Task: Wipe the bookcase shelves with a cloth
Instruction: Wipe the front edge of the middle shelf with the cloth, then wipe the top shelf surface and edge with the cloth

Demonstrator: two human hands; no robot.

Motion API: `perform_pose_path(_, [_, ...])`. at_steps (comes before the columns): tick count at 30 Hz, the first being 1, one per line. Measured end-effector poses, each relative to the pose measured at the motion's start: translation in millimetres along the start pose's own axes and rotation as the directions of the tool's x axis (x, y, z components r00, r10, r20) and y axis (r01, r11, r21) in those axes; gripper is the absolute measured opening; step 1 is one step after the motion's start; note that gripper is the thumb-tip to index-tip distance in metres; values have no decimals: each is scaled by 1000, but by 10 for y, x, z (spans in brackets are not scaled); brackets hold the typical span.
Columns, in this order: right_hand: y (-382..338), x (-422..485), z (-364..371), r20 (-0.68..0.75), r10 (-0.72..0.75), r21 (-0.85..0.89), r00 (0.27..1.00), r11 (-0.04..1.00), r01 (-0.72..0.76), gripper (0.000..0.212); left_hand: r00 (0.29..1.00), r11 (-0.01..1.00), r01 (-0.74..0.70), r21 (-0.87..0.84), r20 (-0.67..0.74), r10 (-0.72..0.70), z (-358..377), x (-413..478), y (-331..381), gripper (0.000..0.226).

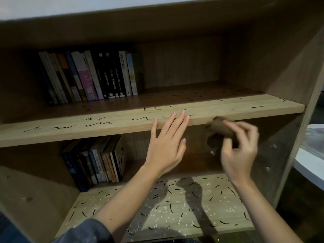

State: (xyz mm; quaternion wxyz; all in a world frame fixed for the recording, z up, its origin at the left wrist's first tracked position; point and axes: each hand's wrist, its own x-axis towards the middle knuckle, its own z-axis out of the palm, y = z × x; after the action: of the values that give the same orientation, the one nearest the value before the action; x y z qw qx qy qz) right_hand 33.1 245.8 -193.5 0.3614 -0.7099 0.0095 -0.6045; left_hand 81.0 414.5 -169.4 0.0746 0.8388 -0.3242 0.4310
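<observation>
A wooden bookcase fills the view. Its upper shelf (pixel 70 127) carries black scribble marks along the front and further back. The lower shelf (pixel 177 209) is covered in black marks and white specks. My left hand (pixel 166 146) is flat with straight fingers, its fingertips resting on the upper shelf's front edge. My right hand (pixel 240 148) grips a bunched brown cloth (pixel 219 128) just below and in front of that edge, to the right of the left hand. The right hand and cloth are blurred.
A row of upright books (pixel 91 76) stands at the back left of the upper shelf. More books (pixel 98 160) stand at the left of the lower shelf. The bookcase's right side panel (pixel 287 134) is close to my right hand. Something white (pixel 313 155) lies beyond it.
</observation>
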Motion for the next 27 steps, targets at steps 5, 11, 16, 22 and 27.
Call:
perform_pose_path(5, [-24, -62, 72, 226, -46, -50, 973, 997, 58, 41, 999, 999, -34, -33, 29, 35, -42, -19, -49, 58])
perform_pose_path(11, [-249, 54, 17, 29, -60, 48, 998, 997, 59, 41, 997, 998, 37, -56, -68, -41, -214, -263, -320, 54])
perform_pose_path(16, [-399, -414, 385, 527, -55, -89, 848, 989, 119, 46, 995, 996, 91, 1, 38, -91, -317, -515, -547, 57])
perform_pose_path(22, [-536, -696, 412, 421, 15, 71, 907, 996, -50, 40, 997, 978, 65, -199, 41, -58, -521, -663, -788, 46])
perform_pose_path(27, [-584, -930, 551, 658, 87, -19, 748, 995, -99, 32, 908, 924, 328, -197, 337, -250, -407, -1182, -835, 38])
